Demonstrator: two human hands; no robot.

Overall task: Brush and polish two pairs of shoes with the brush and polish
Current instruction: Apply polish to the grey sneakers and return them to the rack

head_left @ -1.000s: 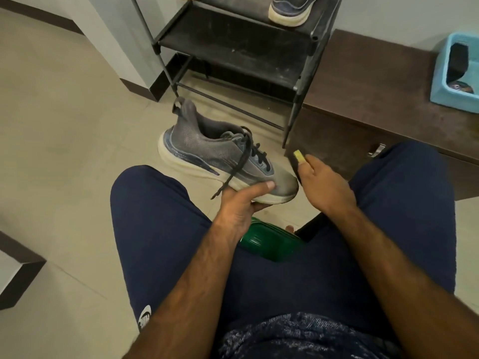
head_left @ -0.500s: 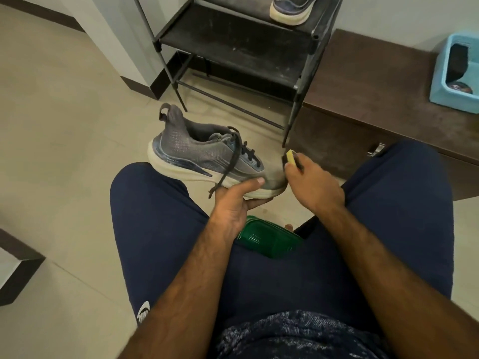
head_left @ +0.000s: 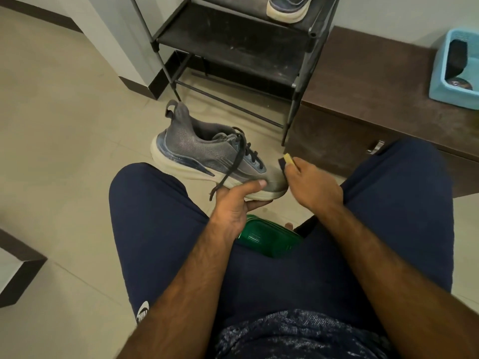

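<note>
A grey knit sneaker with a cream sole and loose black laces hangs above the floor in front of my knees, heel pointing away to the left. My left hand grips its toe end, thumb on the side and fingers under the sole. My right hand holds a small brush with a yellow back and dark bristles against the toe tip. A second matching sneaker stands on the rack's upper shelf, partly cut off by the frame's top.
A black metal shoe rack stands ahead. A dark wooden cabinet on the right carries a light blue basket with dark items. A green lidded container lies between my legs. Beige tiled floor spreads to the left.
The sneaker shifted left and lower, then steadied in my left hand. My right hand moved the brush in against the toe and keeps it there.
</note>
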